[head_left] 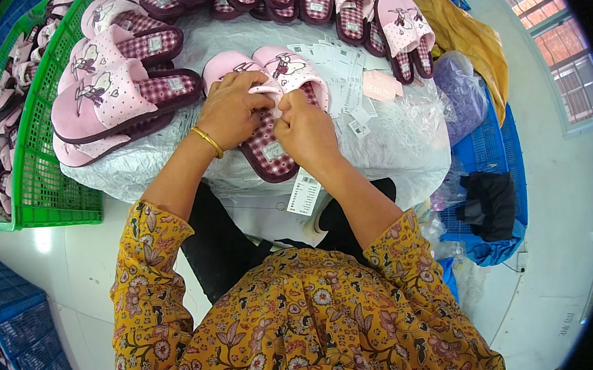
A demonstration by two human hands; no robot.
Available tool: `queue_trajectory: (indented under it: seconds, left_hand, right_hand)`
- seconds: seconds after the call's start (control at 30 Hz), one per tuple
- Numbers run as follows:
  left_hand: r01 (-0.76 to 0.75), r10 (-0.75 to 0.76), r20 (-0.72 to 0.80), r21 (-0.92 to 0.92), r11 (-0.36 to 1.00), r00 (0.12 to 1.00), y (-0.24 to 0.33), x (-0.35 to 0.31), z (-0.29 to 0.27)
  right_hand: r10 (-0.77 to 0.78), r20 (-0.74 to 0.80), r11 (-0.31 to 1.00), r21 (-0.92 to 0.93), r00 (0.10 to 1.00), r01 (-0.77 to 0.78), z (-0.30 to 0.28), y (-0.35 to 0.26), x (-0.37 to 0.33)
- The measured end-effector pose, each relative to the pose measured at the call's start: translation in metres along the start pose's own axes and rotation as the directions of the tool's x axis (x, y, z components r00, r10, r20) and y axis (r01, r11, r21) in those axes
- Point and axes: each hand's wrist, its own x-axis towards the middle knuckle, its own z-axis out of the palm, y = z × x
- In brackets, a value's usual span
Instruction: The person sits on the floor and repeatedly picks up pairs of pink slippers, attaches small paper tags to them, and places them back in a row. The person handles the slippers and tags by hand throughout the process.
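One pink slipper (261, 147) lay heel toward the near edge of the counter (402, 156); the left hand (234, 110) gripped its upper's rim, and the right hand (304, 130), equally near, had fingers closed, their hold hidden.

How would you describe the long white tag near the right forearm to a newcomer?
On the plastic sheet, find the pink slippers touched by the left hand and right hand. By the nearest heel, left of the right forearm, is the long white tag. It is apart from the other white tags, which lie spread beyond the right hand.
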Motion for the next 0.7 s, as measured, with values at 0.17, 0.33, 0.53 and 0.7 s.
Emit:
queue_trajectory:
  seconds: [0.17, 0.33, 0.53, 0.7]
  left_hand:
    - [-0.01, 0.01, -0.028, -0.007, 1.0, 1.0, -0.001, -0.001, 0.003]
    - [-0.017, 0.016, -0.042, -0.018, 1.0, 0.999, -0.002, -0.002, 0.005]
    - [-0.029, 0.029, -0.041, 0.003, 1.0, 0.999, -0.001, -0.001, 0.006]
    - [-0.004, 0.004, -0.015, 0.021, 1.0, 1.0, 0.002, 0.006, 0.008]
  right_hand:
    - [-0.01, -0.004, 1.0, -0.002, 1.0, 0.01, 0.002, 0.0, 0.002]
    - [-0.047, -0.008, 0.999, -0.025, 0.999, 0.046, 0.002, -0.001, 0.004]
    - [-0.087, -0.051, 0.993, -0.081, 0.995, 0.083, 0.01, 0.001, 0.004]
    - [-0.085, -0.066, 0.995, -0.057, 0.994, 0.082, 0.012, -0.001, 0.002]
